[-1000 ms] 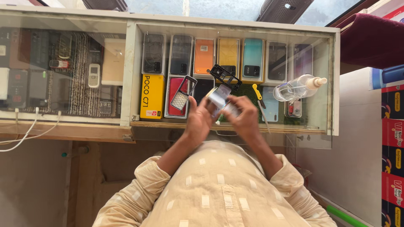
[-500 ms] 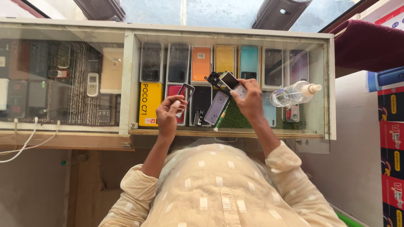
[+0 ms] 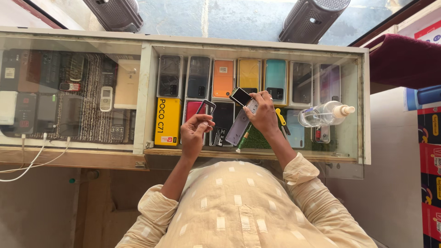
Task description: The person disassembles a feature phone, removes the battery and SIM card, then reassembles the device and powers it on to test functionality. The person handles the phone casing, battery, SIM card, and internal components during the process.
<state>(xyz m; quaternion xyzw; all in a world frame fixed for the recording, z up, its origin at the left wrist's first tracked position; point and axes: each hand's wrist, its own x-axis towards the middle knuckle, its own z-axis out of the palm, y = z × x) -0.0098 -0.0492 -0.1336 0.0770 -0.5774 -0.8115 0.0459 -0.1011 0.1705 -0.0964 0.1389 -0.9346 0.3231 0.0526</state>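
Yellow box (image 3: 167, 121), orange phone case (image 3: 223, 78), teal phone case (image 3: 275, 78), cream shirt (image 3: 243, 206) with pale squares

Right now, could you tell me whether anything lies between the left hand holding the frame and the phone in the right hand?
Nothing visible: left hand and phone have only glass countertop between them.

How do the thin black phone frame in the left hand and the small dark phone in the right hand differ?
The thin black phone frame is an open outline; the small dark phone is solid. The left hand pinches the frame's lower end; the right hand also holds a grey panel. Both are held above the glass counter.
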